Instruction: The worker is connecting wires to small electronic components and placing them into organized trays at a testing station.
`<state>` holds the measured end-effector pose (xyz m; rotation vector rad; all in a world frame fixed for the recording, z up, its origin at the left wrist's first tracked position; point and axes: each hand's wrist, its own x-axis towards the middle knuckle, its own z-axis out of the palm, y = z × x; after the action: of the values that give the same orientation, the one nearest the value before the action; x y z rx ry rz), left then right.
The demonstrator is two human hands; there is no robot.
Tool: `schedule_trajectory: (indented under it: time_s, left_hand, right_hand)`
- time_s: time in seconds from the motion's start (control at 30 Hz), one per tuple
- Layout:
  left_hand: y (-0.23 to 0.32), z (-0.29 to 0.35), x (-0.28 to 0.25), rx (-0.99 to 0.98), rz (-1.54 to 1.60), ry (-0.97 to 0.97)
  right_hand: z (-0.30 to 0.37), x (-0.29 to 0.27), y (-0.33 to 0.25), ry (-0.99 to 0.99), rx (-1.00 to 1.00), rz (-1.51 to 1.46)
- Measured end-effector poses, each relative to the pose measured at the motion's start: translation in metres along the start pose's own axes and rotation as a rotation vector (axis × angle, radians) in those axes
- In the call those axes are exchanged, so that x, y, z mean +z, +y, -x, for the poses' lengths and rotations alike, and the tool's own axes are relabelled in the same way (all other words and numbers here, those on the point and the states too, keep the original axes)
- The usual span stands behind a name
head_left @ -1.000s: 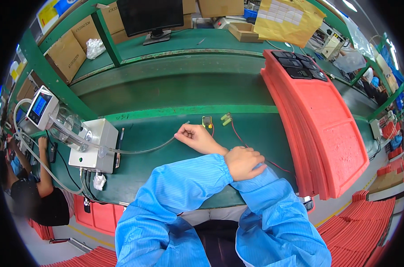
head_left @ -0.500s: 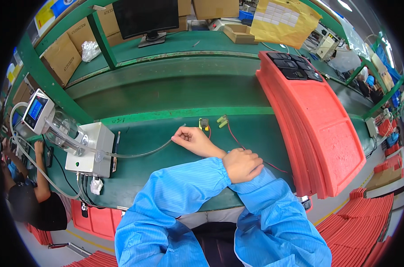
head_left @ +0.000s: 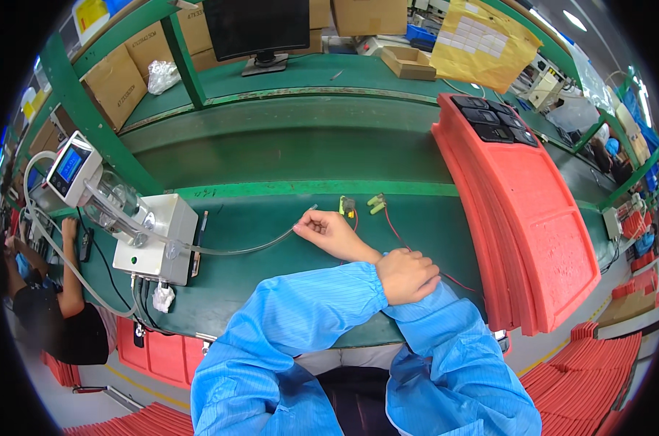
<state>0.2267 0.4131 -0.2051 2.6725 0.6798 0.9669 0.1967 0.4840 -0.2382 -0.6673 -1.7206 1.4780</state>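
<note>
My forearms, in blue striped sleeves, cross over the green workbench (head_left: 264,283). My right hand (head_left: 337,234) reaches left and pinches the free end of a clear flexible tube (head_left: 253,251) between thumb and fingers. My left hand (head_left: 408,276) lies across my right wrist, its fingers curled over the cuff. From the pinch, the tube runs back to a white box-shaped device (head_left: 159,240) with a clear cylinder (head_left: 119,200) and a tilted display unit (head_left: 74,167). Beyond my right hand lie a small yellow-and-black part (head_left: 346,206) and green cells (head_left: 377,203) with a red wire.
At right stands a stack of red trays (head_left: 522,211), with black devices (head_left: 493,118) on top. A monitor (head_left: 257,29) and cardboard boxes stand on the upper shelf. Another person (head_left: 64,312) works at far left. More red trays (head_left: 584,385) are piled at lower right.
The whole scene has shifted a little right and down in the picture. Both hands keep the same hold, and the tube end stays pinched.
</note>
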Motion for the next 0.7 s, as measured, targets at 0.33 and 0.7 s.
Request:
schedule_trajectory:
  time_s: [0.33,0.7]
  left_hand:
    - [0.002,0.002,-0.008,0.038,-0.021,0.015]
    - [0.011,-0.001,-0.016,0.037,-0.018,0.027]
  right_hand:
    - [0.0,0.003,-0.004,-0.049,0.028,0.007]
    - [-0.001,0.009,-0.014,-0.004,-0.04,-0.008]
